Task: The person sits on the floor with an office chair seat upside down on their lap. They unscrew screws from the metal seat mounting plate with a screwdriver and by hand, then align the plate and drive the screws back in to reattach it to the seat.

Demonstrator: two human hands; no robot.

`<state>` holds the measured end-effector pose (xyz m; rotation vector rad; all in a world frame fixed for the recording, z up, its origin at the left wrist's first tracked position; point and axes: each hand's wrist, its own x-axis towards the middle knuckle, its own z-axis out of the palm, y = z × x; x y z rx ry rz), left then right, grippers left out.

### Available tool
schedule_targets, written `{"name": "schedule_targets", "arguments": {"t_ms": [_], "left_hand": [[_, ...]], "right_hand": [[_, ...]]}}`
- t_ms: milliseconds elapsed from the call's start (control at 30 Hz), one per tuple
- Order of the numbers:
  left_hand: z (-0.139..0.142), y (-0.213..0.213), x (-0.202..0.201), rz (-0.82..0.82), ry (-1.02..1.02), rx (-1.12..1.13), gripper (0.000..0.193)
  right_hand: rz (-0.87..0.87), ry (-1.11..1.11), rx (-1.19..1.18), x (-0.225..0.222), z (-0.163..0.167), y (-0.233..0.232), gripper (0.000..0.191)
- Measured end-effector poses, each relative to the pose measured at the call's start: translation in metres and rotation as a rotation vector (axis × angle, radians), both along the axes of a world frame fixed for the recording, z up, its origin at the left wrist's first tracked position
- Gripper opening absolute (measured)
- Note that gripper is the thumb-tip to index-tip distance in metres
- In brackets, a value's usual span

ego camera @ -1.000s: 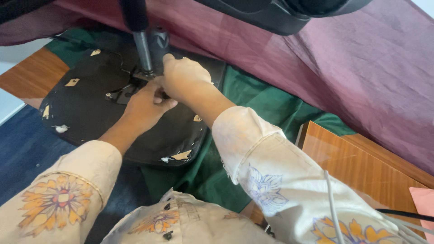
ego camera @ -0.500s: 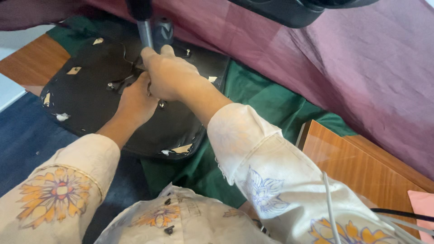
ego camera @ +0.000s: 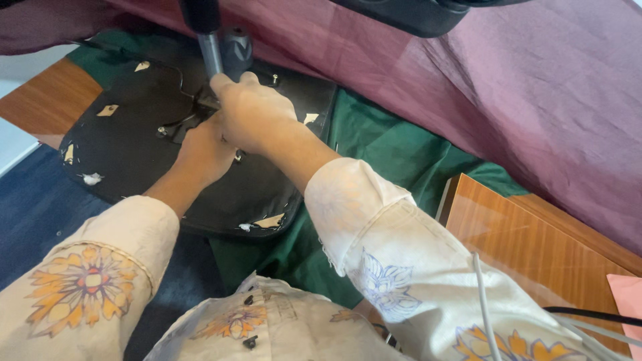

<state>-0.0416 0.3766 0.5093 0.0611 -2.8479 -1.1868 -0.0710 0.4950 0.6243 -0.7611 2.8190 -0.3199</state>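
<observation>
Head view: the right hand (ego camera: 257,113) is curled narrow around the base of a shiny metal column (ego camera: 211,55) rising from the middle of a round black upturned chair seat (ego camera: 134,144). The left hand (ego camera: 204,152) lies just beneath it on the seat's metal bracket (ego camera: 179,124); its grip cannot be told. The seat rests on green cloth (ego camera: 374,150), beside maroon fabric (ego camera: 508,93) and a brown wooden board (ego camera: 535,247).

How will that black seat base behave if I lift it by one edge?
The black seat base looks like a rigid, flat board, so it should stay stiff. The metal column standing near its far edge probably makes it top-heavy there. Torn covering may snag the green cloth.
</observation>
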Motion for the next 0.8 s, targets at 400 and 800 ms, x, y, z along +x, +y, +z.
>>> {"name": "schedule_targets", "arguments": {"t_ms": [400,800], "left_hand": [[0.003,0.0,-0.001,0.022,-0.204,-0.031,0.041],[0.018,0.004,0.001,0.051,-0.3,-0.014,0.043]], "right_hand": [[0.052,0.04,-0.048,-0.001,-0.003,-0.006,0.045],[0.108,0.03,-0.025,0.001,-0.004,-0.002,0.047]]}}
